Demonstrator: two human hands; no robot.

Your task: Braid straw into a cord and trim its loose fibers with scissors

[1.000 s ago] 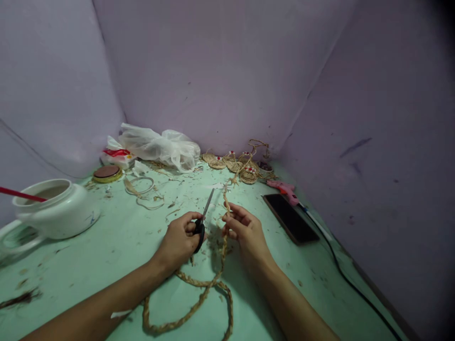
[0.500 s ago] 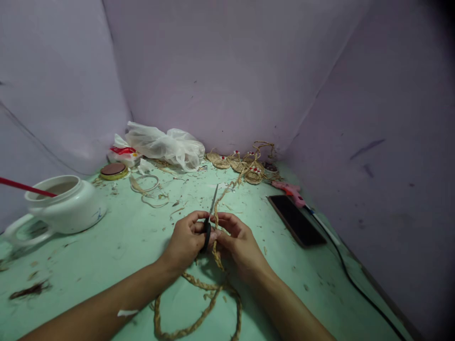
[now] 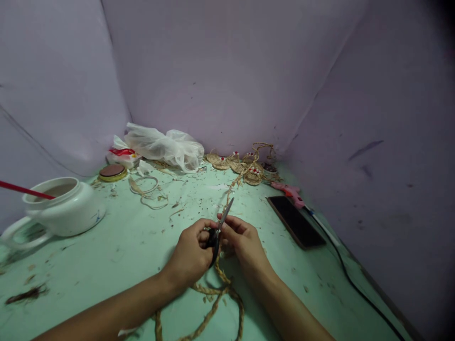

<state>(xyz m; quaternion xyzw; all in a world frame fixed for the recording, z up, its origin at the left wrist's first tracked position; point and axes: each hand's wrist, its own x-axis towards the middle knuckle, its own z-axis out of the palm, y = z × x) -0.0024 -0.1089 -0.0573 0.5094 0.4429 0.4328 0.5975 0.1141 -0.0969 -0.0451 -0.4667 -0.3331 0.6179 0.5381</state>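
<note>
My left hand (image 3: 192, 248) is closed round the black handles of a pair of scissors (image 3: 225, 213), whose blades point up and to the right. Just right of it, my right hand (image 3: 245, 239) pinches a braided straw-coloured rope (image 3: 223, 274) between thumb and fingers. The scissor blades lie across the rope, close to the right fingertips. From my hands the rope runs away toward the back of the table, and its other part lies in loose loops below. The fingers partly hide the rope where it is gripped.
A white pot (image 3: 67, 208) with a red stick stands at left. Further back are a round tin (image 3: 113, 172), a plastic bag (image 3: 167, 147) and woven discs with beads (image 3: 253, 175). At right lie a phone (image 3: 295, 221) and a pink glue gun (image 3: 288, 191) with its cable.
The scissors have swung to the right, their blades now crossing the rope instead of standing beside it. Both hands have shifted slightly to the right.
</note>
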